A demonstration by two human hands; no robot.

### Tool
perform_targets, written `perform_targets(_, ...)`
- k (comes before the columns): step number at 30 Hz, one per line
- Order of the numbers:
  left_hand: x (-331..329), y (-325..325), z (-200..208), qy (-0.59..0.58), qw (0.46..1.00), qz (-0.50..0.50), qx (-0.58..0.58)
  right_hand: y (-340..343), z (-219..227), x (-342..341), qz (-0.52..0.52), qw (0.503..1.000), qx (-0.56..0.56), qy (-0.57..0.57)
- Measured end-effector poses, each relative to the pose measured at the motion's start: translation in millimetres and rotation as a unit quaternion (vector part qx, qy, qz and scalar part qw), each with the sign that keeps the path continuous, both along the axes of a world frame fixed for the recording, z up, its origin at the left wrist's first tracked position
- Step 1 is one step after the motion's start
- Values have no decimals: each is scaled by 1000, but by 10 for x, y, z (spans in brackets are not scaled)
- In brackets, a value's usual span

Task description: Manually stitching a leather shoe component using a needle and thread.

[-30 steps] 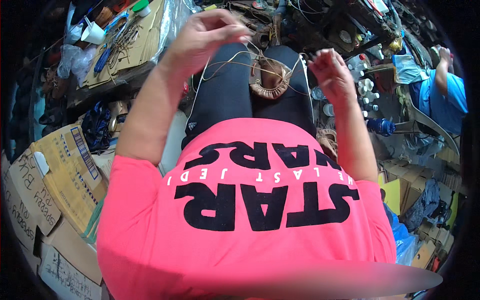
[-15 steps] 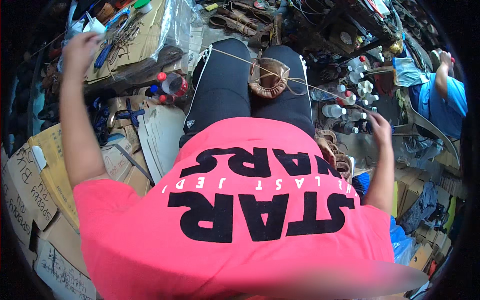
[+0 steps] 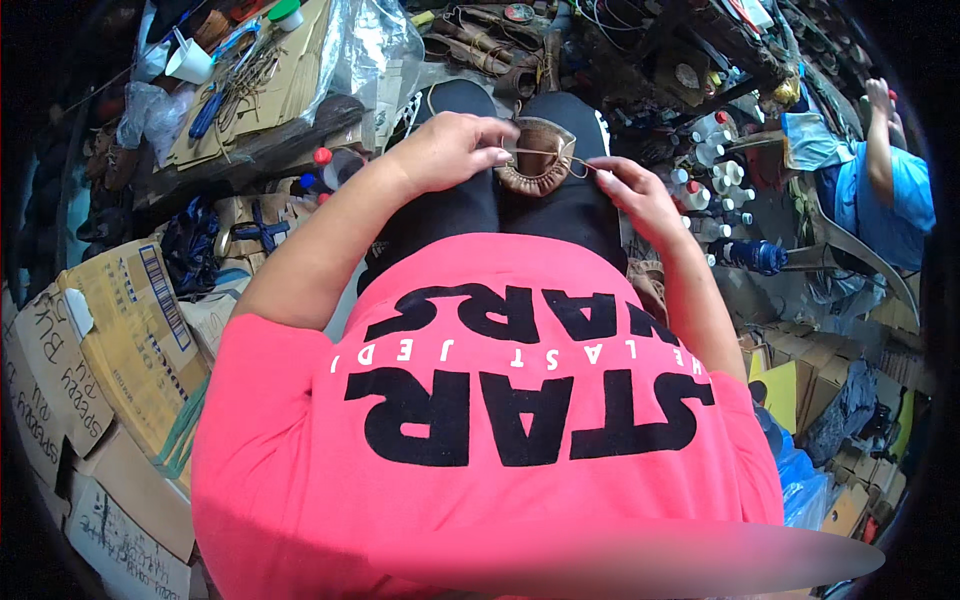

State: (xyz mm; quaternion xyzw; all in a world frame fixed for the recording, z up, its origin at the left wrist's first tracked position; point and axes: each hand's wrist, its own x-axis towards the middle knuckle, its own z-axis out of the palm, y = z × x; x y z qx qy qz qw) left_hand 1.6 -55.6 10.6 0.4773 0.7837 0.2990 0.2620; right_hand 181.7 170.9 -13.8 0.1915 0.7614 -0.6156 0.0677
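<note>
A brown leather moccasin [image 3: 538, 182] with a gathered, puckered toe sits between my thighs. A tan thread [image 3: 577, 161] runs across its opening. My left hand [image 3: 452, 150] is at the shoe's left side, thumb and fingers pinched on the thread, its fingertips slightly blurred. To the right of the shoe, my right hand [image 3: 643, 198] pinches the other part of the thread close to the leather. A loose loop of thread hangs by the shoe's right edge. Neither hand plainly grips the shoe itself.
Several bottles [image 3: 715, 190] stand on the floor to the right. At left lie cardboard boxes [image 3: 125, 345] and a board with tools [image 3: 250, 110]. More brown shoes [image 3: 475, 45] lie ahead. A co-worker in a blue shirt [image 3: 885, 205] sits at far right.
Both hands have come inward from wide apart to either side of the shoe. The thread, stretched out to both sides before, is now drawn in near the shoe.
</note>
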Motion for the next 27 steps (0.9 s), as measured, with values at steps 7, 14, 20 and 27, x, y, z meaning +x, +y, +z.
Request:
perform_targets(7,-552,-517,-94,-57,993,93,-36,240,-137,1,9,1000,4,0)
perform_targets(14,-478,-191,-44,24,980,78,182,452,-83,36,-33,996,72,51)
perform_targets(20,-100,629,-14,-8,992,-102,68,178,65,-331,58,971,205,109)
perform_targets(27,-222,811,-92,-108,980,-158,-57,141,144,-442,105,968,204,98)
